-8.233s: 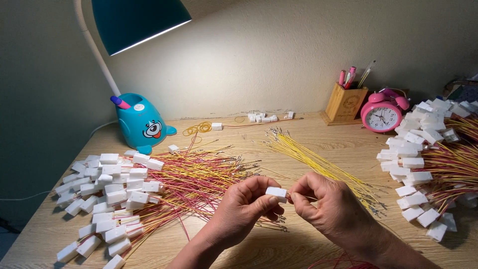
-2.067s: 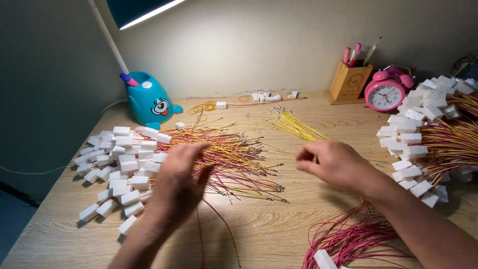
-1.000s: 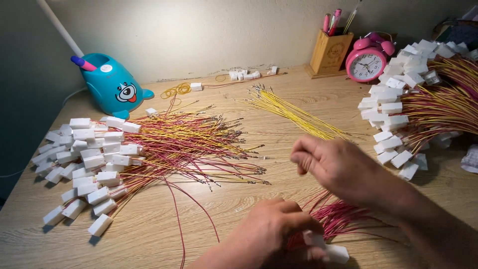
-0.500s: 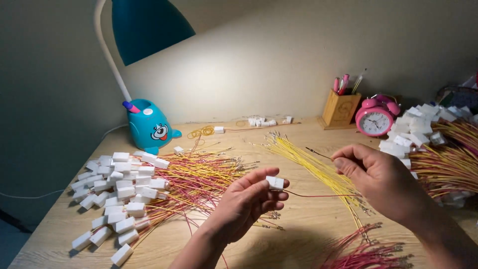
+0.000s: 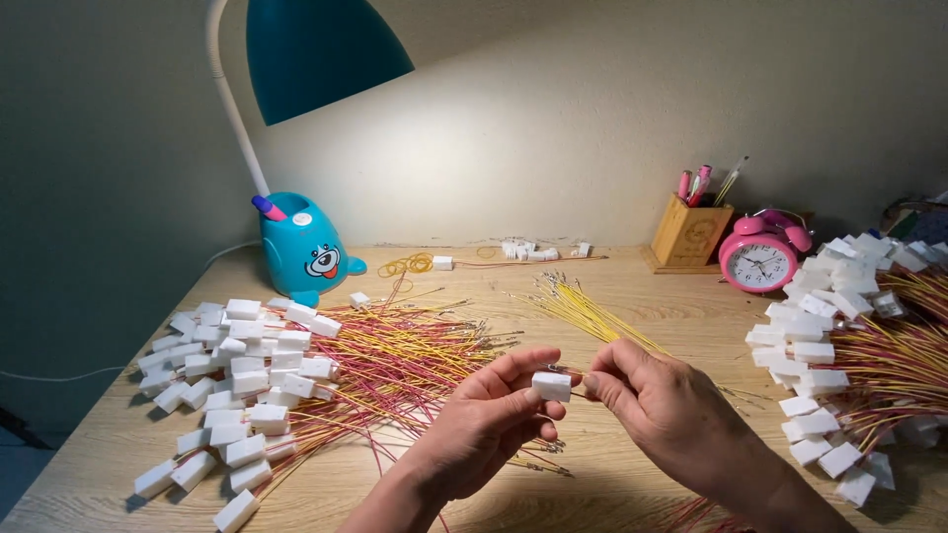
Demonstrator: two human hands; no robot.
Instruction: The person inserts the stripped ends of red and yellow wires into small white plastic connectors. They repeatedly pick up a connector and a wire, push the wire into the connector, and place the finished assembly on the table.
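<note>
Standing by the wall, wooden holder (image 5: 688, 234) with pens (image 5: 696, 184), left hand (image 5: 491, 422) pinching white connector (image 5: 551, 386)

Teal desk lamp (image 5: 301, 247) at rear left of wooden desk (image 5: 632, 296). Pink alarm clock (image 5: 758, 261) just beside wooden pen holder (image 5: 690, 233), rear right. Coiled yellow rubber bands (image 5: 408, 265) near lamp base.

A wooden table (image 5: 642, 296) holds piles of white plugs with wires (image 5: 247, 385), loose yellow wires (image 5: 583, 308), a blue lamp (image 5: 301, 252), a pink clock (image 5: 758, 259) and a pen box (image 5: 691, 232).
</note>
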